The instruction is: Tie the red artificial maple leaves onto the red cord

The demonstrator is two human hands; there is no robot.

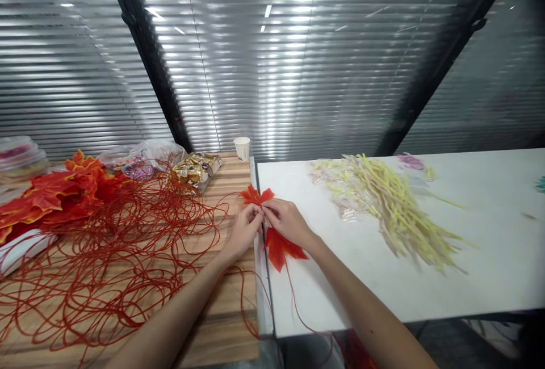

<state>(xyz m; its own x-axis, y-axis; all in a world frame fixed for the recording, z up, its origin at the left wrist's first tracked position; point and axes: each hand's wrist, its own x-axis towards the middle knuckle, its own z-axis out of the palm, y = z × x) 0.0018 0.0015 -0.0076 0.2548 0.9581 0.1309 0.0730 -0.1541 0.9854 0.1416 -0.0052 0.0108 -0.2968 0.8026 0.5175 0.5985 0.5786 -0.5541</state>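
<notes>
My left hand [244,227] and my right hand [287,221] meet at the seam between two tables, fingertips pinched together on a red cord [293,295] with red-orange fabric maple leaves on it. One leaf [255,194] sticks up beyond my fingers. A second leaf [279,248] hangs below my right hand. The cord trails from there toward me and off the table's near edge.
A big tangle of red cord [106,255] covers the wooden table [221,323] on the left, with a heap of maple leaves [55,193], plastic bags [145,159], gold wrappers [193,171] and a paper cup [242,148] behind. On the white table [489,255] lies a pile of yellow-green stems [395,204].
</notes>
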